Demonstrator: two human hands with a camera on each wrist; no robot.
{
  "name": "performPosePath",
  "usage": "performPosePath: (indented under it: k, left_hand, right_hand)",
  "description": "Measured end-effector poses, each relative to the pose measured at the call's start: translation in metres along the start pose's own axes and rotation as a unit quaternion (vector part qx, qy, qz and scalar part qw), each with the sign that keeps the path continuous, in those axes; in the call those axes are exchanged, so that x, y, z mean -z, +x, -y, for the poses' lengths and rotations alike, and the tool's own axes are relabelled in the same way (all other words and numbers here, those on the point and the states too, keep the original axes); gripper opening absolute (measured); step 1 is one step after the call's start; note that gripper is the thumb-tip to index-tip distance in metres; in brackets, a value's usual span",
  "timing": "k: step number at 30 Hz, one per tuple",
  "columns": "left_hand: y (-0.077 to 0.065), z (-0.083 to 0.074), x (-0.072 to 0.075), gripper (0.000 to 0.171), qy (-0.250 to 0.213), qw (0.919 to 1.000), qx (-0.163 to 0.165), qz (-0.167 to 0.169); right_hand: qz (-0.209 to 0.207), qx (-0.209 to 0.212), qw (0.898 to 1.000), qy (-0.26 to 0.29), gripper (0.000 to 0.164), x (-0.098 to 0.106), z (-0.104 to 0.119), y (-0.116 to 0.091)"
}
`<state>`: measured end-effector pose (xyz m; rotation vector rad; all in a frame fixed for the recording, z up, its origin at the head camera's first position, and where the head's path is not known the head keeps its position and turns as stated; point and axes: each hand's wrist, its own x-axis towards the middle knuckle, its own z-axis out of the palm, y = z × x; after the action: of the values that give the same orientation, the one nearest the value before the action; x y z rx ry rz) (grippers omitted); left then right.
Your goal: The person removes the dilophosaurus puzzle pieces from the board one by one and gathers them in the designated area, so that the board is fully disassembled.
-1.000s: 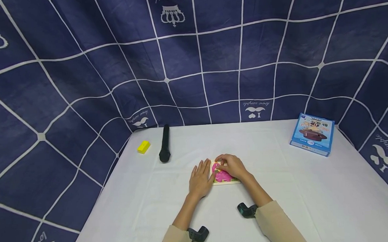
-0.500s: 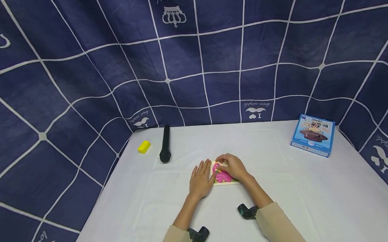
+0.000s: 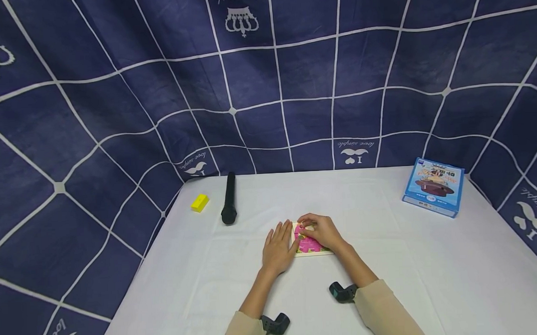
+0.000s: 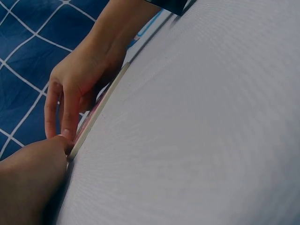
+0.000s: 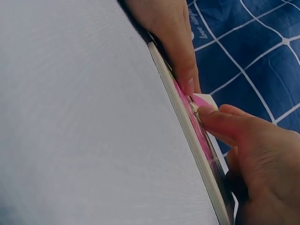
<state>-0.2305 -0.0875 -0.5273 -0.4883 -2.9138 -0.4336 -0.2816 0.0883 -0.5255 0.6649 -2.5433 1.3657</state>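
A thin jigsaw puzzle board (image 3: 310, 245) with a pink animal picture lies flat on the white table, between both hands. My left hand (image 3: 277, 250) rests along its left side with straight fingers, the thumb reaching over onto the picture. At the board's upper part, my right hand (image 3: 324, 231) pinches a small pink and cream puzzle piece (image 5: 204, 99) between thumb and fingers. In the right wrist view that piece stands tilted up from the board, close to the left thumb (image 5: 186, 77). The right hand hides part of the picture.
A black microphone (image 3: 229, 199) and a yellow block (image 3: 200, 203) lie at the back left of the table (image 3: 364, 193). At the back right is a blue box (image 3: 435, 186) with a pot picture. A dark blue gridded curtain (image 3: 300, 76) hangs behind.
Both hands keep nearly the same places on the board. The right fingers shift only very slightly at the piece; the other things stay put.
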Motion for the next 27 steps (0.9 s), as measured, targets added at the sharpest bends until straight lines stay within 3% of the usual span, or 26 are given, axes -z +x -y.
performPosePath:
  k: [7,15,21,27]
  left_hand:
    - [0.0,0.001,0.0,0.059,-0.004,1.0,-0.001,-0.001]
    - [-0.001,0.001,0.001,0.059,-0.004,1.0,-0.001,-0.005]
    - [-0.001,0.002,0.0,0.06,-0.01,0.9999,0.0,-0.008]
    - [-0.002,0.001,0.001,0.06,-0.012,0.9999,-0.002,-0.011]
  right_hand:
    - [0.002,-0.018,0.999,0.037,0.026,-0.001,-0.002,-0.001]
    - [-0.027,-0.031,0.995,0.088,0.028,0.006,0.006,-0.004]
    - [-0.048,-0.041,0.992,0.109,0.029,0.033,0.017,-0.012]
    - [-0.096,-0.075,0.991,0.058,0.029,0.07,0.008,-0.028]
